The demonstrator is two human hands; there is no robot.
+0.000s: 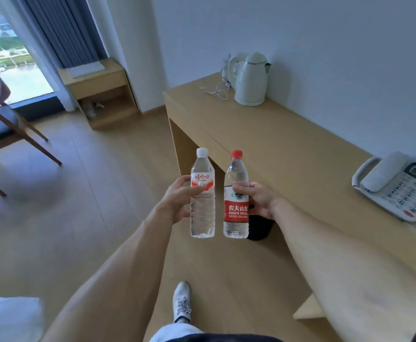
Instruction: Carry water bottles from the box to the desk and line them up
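Beside the wooden desk [288,149] (kettle [250,80], phone [394,186] on top), each grip holds one upright bottle: left hand [177,198], right hand [259,199].

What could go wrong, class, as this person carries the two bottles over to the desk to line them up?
1. Each hand grips its bottle with the fingers only: the left hand holds the white-capped bottle, the right hand the red-capped bottle. Either might slip.
2. The kettle, its cord and the telephone take up both ends of the desk, so a bottle could knock one.
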